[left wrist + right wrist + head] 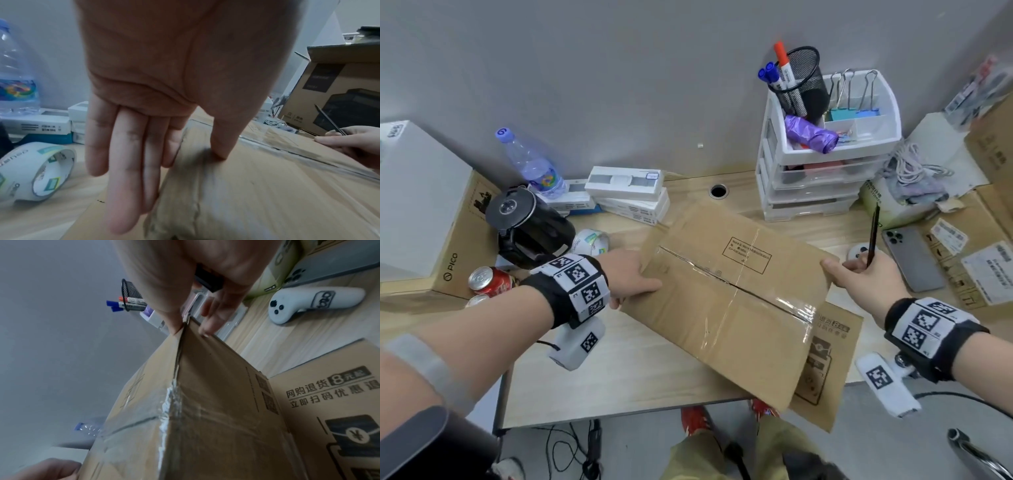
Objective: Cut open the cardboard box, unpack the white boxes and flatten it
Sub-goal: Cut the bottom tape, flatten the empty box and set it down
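A brown cardboard box (pixel 729 298) with a taped top seam sits tilted on the wooden table (pixel 619 370), between my two hands. My left hand (pixel 635 277) is at its left edge; the thumb presses the top and the straight fingers (pixel 127 162) hang down the side. My right hand (pixel 856 274) grips a thin black cutter (pixel 873 236) that points up, while its thumb and a fingertip touch the box's far right corner (pixel 185 324). Several white boxes (pixel 628 193) are stacked at the back left.
A tape roll (pixel 37 172), a black kettle (pixel 527 226), a water bottle (pixel 530 164) and cans (pixel 489 281) crowd the left. A white drawer organiser (pixel 825 154), a phone (pixel 912 257) and a white controller (pixel 308 303) stand right. A flat printed carton (pixel 339 402) lies under the box.
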Motion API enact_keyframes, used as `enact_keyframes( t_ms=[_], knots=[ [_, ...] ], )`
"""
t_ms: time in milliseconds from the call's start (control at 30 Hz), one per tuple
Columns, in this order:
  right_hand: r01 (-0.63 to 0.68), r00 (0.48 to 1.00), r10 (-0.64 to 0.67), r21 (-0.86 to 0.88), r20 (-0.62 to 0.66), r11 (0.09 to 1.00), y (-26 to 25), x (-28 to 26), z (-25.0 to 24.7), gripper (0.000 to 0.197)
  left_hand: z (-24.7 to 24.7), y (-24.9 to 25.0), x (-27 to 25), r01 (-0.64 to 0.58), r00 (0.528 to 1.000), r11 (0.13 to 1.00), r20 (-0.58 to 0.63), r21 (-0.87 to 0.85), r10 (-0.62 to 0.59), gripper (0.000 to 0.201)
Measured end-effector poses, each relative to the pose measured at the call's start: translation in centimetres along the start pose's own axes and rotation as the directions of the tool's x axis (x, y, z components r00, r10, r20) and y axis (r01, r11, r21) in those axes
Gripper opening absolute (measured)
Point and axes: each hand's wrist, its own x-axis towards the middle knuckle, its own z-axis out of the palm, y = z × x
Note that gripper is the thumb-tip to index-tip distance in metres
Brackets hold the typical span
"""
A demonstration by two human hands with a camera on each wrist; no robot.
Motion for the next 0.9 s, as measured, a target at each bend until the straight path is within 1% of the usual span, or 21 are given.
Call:
enact_keyframes(
  t_ms=[100,167,233,300,400,467,533,600,667,700,767,800,867,900],
  knots=[
    [-0.037,0.999,0.038,0.051,-0.015,0.998,0.4,0.0,-0.3,0.049,0.6,0.5,0.4,-0.031,0.999,0.999,-0.012,-0.031,0.030,0.050],
    [-0.065,0.997,0.066,0.031,-0.044,0.997,0.7,0.1,-0.5,0.048,0.8,1.3,0.2,-0.059,0.998,0.998,0.017,-0.039,0.059,0.048],
    [-0.081,0.993,0.082,0.023,-0.082,0.996,0.8,0.3,-1.0,0.044,1.0,2.4,-0.2,-0.092,0.991,0.994,0.088,-0.054,0.097,0.046],
    [-0.075,0.991,0.073,-0.009,-0.113,0.997,0.4,0.4,-1.7,0.042,1.6,3.6,-0.7,-0.129,0.971,0.986,0.188,-0.106,0.147,0.042],
    [-0.060,0.993,0.054,-0.051,-0.107,0.997,0.0,0.5,-2.7,0.041,3.1,5.2,-1.8,-0.177,0.909,0.975,0.359,-0.131,0.213,0.039],
    [-0.031,0.997,0.026,-0.082,-0.066,0.996,-0.1,0.6,-2.6,0.040,4.0,5.9,-2.4,-0.196,0.868,0.977,0.449,-0.077,0.210,0.039],
    [0.013,1.000,-0.015,-0.097,-0.016,0.995,-0.3,0.6,-1.9,0.038,4.4,6.1,-2.9,-0.207,0.857,0.978,0.482,0.001,0.181,0.040],
    [0.051,0.998,-0.048,-0.067,0.041,0.996,-0.9,0.3,-0.7,0.035,4.0,5.7,-3.0,-0.195,0.875,0.976,0.467,0.094,0.130,0.041],
    [0.065,0.994,-0.063,-0.024,0.091,0.998,-1.5,0.2,0.7,0.033,3.2,4.9,-3.1,-0.150,0.895,0.971,0.443,0.185,0.053,0.041],
    [0.067,0.990,-0.067,0.005,0.126,0.998,-1.8,0.3,1.3,0.031,2.8,4.4,-3.2,-0.114,0.898,0.973,0.439,0.200,0.015,0.041],
    [0.063,0.966,-0.077,0.063,0.246,0.996,-2.4,0.5,2.5,0.028,2.0,3.6,-3.6,-0.044,0.906,0.971,0.420,0.236,-0.061,0.038],
    [0.050,0.945,-0.078,0.098,0.318,0.994,-2.7,0.5,3.2,0.028,1.8,3.2,-3.8,-0.019,0.912,0.964,0.399,0.267,-0.092,0.034],
    [-0.035,0.895,-0.062,0.208,0.441,0.978,-3.4,0.6,4.4,0.027,1.5,2.9,-4.2,-0.004,0.927,0.953,0.358,0.304,-0.111,0.032],
    [-0.080,0.870,-0.055,0.251,0.490,0.965,-3.9,0.5,4.9,0.026,1.3,2.9,-4.2,-0.018,0.939,0.947,0.331,0.321,-0.095,0.033]
  ],
)
